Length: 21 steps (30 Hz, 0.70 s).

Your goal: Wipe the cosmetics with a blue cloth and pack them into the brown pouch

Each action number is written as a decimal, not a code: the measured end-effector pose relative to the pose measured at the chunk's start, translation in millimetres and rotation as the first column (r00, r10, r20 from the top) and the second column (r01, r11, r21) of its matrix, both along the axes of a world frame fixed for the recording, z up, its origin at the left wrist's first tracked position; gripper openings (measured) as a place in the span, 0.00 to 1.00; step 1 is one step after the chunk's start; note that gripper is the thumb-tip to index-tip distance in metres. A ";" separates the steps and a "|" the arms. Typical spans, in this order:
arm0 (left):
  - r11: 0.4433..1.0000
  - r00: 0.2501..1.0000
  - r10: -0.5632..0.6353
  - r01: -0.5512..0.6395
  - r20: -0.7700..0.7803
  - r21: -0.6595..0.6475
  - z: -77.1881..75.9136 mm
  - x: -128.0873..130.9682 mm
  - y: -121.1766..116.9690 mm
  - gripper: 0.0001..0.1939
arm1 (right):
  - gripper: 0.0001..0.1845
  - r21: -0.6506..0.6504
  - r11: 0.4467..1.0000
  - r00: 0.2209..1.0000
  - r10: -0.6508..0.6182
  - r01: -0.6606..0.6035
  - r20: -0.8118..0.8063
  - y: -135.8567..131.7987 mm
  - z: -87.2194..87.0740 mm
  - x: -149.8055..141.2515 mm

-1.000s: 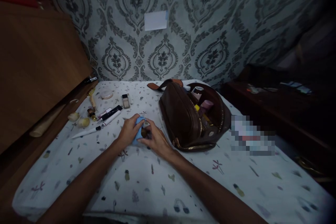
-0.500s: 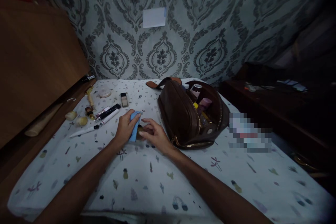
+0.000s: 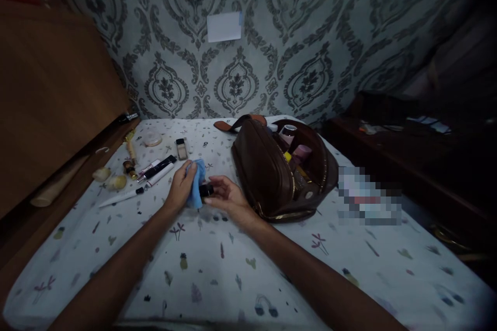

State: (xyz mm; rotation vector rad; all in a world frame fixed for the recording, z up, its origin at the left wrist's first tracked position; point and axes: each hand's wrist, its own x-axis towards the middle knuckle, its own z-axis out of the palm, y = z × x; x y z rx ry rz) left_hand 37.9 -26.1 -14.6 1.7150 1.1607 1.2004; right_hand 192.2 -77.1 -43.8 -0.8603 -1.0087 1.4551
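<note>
My left hand (image 3: pixel 179 188) is closed on a light blue cloth (image 3: pixel 198 184), which hangs loosely from the fingers. The fingers of my right hand (image 3: pixel 230 197) grip a small, dark, rounded container (image 3: pixel 206 190) by its right side. Its left side meets the cloth, and its exact kind is too dark to make out. Both hands are just above the patterned sheet, left of a brown toiletry bag (image 3: pixel 261 168). The bag's top gapes, showing a pink-capped item (image 3: pixel 302 153) and a bottle with a shiny cap (image 3: pixel 288 132) inside.
Left of my hands lie a foundation bottle (image 3: pixel 181 149), a black tube (image 3: pixel 161 165), a white pen-like stick (image 3: pixel 121 197), a round compact (image 3: pixel 152 139) and several small cosmetics. A wooden panel (image 3: pixel 54 72) borders the left, dark furniture (image 3: pixel 380 165) the right, a patterned wall behind.
The dark container has turned between my hands, so its black side faces me instead of a brownish face. The blue cloth is bunched differently around it. The view has shifted slightly.
</note>
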 end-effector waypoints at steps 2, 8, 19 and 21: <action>0.995 0.995 -0.094 0.095 -0.021 0.033 -0.7 0.7 0.0 0.24 | 0.30 -0.031 0.999 0.998 -0.031 0.029 -0.058 0.8 0.5 -0.3; 0.944 0.940 -0.273 0.303 -0.206 0.128 0.7 3.1 -9.2 0.22 | 0.25 -0.128 0.990 0.978 -0.077 0.053 -0.192 3.7 0.5 1.8; 0.947 0.855 -0.034 0.193 -0.518 0.255 9.0 0.3 -14.6 0.18 | 0.19 0.009 1.000 1.000 0.011 -0.011 -0.003 0.3 -1.7 -1.1; 0.955 0.875 -0.036 0.172 -0.482 0.240 10.8 0.5 -14.8 0.18 | 0.21 0.009 1.000 1.000 0.007 -0.007 0.000 0.9 -3.1 -1.0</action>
